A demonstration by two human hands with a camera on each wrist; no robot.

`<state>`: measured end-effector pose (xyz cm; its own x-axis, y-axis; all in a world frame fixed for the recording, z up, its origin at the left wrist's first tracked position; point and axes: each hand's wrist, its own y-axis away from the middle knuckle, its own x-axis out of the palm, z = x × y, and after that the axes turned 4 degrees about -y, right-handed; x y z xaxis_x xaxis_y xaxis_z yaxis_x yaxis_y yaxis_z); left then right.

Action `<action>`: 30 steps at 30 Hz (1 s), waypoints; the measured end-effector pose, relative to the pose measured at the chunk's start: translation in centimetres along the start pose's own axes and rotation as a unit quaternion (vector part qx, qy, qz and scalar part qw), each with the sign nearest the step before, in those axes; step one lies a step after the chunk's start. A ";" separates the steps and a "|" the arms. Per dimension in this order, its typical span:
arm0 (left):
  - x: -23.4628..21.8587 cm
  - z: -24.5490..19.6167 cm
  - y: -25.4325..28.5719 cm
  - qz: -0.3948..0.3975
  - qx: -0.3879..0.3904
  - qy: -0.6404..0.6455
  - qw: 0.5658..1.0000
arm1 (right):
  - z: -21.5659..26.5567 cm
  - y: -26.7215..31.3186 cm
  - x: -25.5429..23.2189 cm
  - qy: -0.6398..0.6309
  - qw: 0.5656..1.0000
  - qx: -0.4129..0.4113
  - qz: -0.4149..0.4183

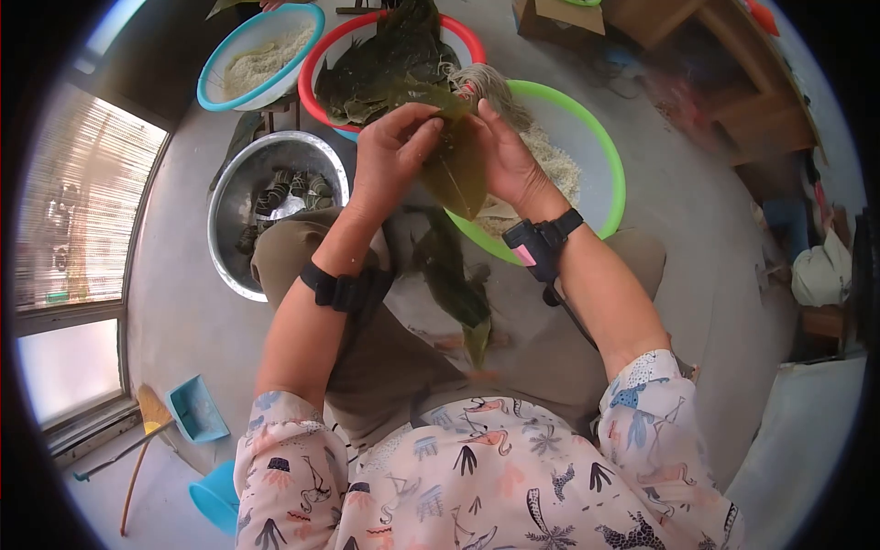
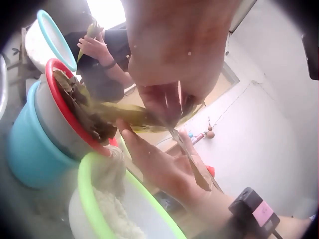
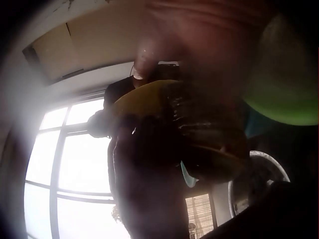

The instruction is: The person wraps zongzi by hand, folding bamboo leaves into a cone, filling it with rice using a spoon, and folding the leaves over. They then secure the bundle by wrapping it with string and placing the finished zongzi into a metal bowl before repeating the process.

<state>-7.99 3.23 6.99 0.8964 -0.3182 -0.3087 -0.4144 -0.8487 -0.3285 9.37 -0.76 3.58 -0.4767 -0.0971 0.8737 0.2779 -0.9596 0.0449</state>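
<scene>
In the head view a broad olive-green leaf (image 1: 456,174) hangs between both hands with its pointed tip downward. My left hand (image 1: 390,156) pinches its upper part between thumb and bent fingers. My right hand (image 1: 511,163) supports the far side with relaxed fingers, its thumb raised; the leaf partly hides those fingers. In the left wrist view the right fingers (image 2: 149,152) stretch out beneath the leaf (image 2: 139,118). Just beyond the hands, a red-rimmed basin (image 1: 477,53) holds many dark green leaves (image 1: 390,69). A bundle of pale strings (image 1: 486,87) lies at the basin's side.
Below right, a green-rimmed basin (image 1: 616,174) contains white rice (image 1: 556,170). Several string-tied leaf bundles (image 1: 291,191) lie in a metal basin (image 1: 220,243) at left. More rice sits in a blue-rimmed basin (image 1: 203,87). Dark leaves (image 1: 449,275) lie between the knees. Another person's hand (image 2: 95,50) holds a leaf.
</scene>
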 end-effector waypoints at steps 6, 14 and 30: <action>0.5 0.3 -0.6 0.008 -0.074 0.124 0.989 | 0.2 3.3 -0.8 0.047 0.998 0.050 -0.007; 2.0 1.1 -1.6 0.025 -0.141 0.213 0.967 | 1.4 5.7 -3.4 0.164 0.981 0.057 -0.085; 3.0 -2.6 0.4 0.152 0.046 -0.083 0.984 | 2.6 5.7 -5.1 0.149 0.978 0.021 -0.145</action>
<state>-5.00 0.87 8.25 0.6936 -0.4722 -0.5439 -0.6790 -0.6808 -0.2748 15.55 -5.05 0.63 -0.7607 0.0994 0.6414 0.1261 -0.9467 0.2963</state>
